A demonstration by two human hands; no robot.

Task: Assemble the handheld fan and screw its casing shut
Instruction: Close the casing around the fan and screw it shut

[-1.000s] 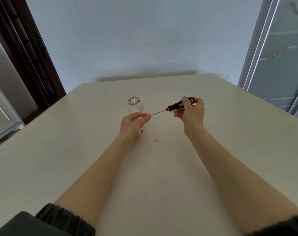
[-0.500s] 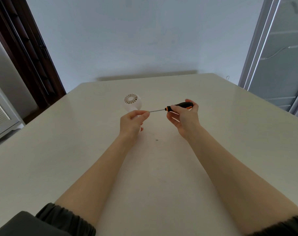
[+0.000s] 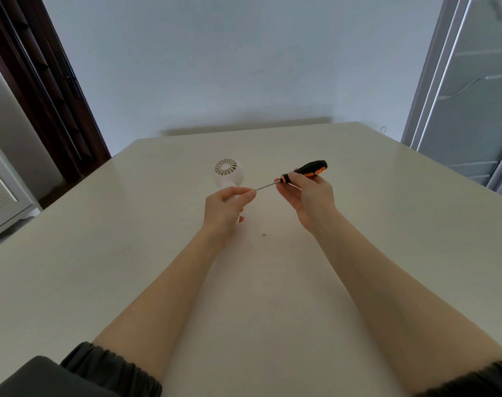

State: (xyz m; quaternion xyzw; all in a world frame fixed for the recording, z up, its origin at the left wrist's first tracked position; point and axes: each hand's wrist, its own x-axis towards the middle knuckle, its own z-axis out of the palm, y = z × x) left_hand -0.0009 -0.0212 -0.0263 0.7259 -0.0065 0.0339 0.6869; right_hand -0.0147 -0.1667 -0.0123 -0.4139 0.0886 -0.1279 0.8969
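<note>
mostly hidden fan handle behind left hand, screwdriver tip unclear

The white fan stands with its round slotted head up and its handle inside the left grip. The black-and-orange screwdriver lies in the right grip, shaft slanting down-left, tip at the left fingertips. A tiny dark speck, maybe a screw, lies between both grips, nearer.
</note>
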